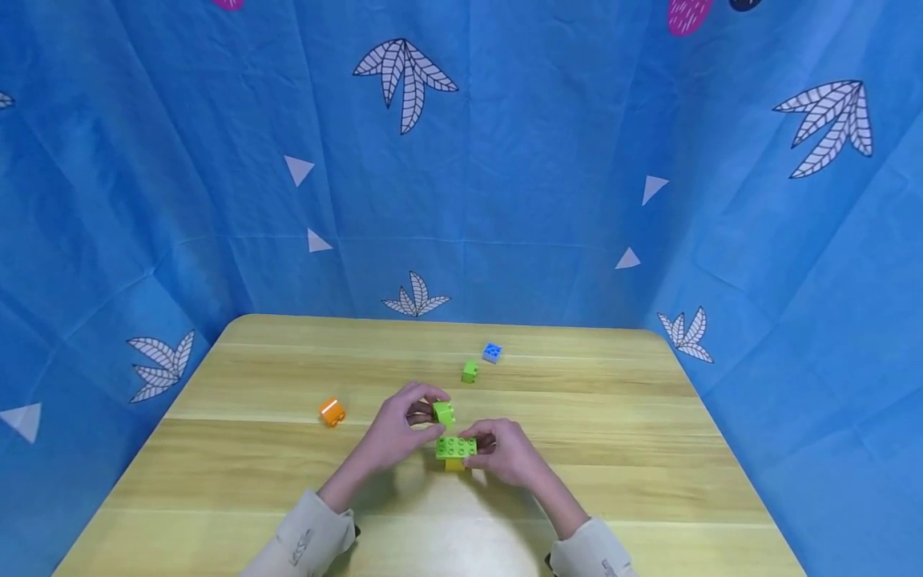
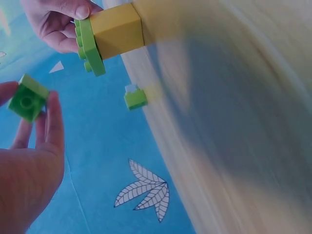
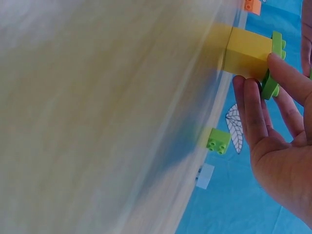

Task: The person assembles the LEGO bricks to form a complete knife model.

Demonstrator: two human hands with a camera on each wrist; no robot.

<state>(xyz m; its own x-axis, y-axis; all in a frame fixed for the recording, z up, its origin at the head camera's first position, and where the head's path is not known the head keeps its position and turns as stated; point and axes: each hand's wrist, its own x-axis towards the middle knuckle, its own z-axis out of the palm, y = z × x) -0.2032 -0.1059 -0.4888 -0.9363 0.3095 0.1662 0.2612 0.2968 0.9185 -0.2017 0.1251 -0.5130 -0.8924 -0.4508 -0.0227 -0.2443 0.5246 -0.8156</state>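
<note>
Between its thumb and fingers, my left hand (image 1: 395,425) pinches a small green toy brick (image 1: 443,412), held up above the table. The left wrist view shows the hollow underside of that brick (image 2: 27,100). Just below and to the right, a long, flat green brick (image 1: 457,448) with studs on top sits across a yellow block (image 1: 454,465), which stands on the table. My right hand (image 1: 508,453) grips the right end of the flat green brick, its fingertips close to the yellow block (image 3: 247,52). The two green pieces are apart.
Farther back on the wooden table (image 1: 591,401) lie another small green brick (image 1: 469,372) and a blue brick (image 1: 493,353). An orange brick (image 1: 332,413) lies left of my left hand. A blue patterned curtain (image 1: 534,160) hangs around the table's back and sides.
</note>
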